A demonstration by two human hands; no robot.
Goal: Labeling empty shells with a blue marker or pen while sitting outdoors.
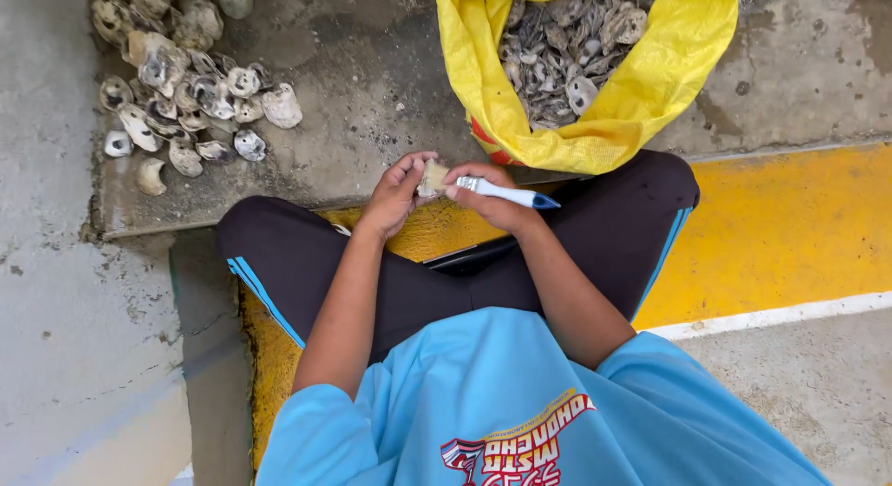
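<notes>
My left hand (398,190) holds a small pale oyster shell (432,177) between my knees. My right hand (492,196) grips a brush with a white and blue handle (509,194), its head pressed against the shell. Just ahead stands an open yellow sack (650,86) filled with grey oyster shells (567,49). A heap of loose shells (181,86) lies on the concrete to the far left.
I sit cross-legged in dark trousers on a yellow painted kerb (790,235) with a white line. The concrete slab (372,105) in front drops to a lower grey floor (84,337) on the left.
</notes>
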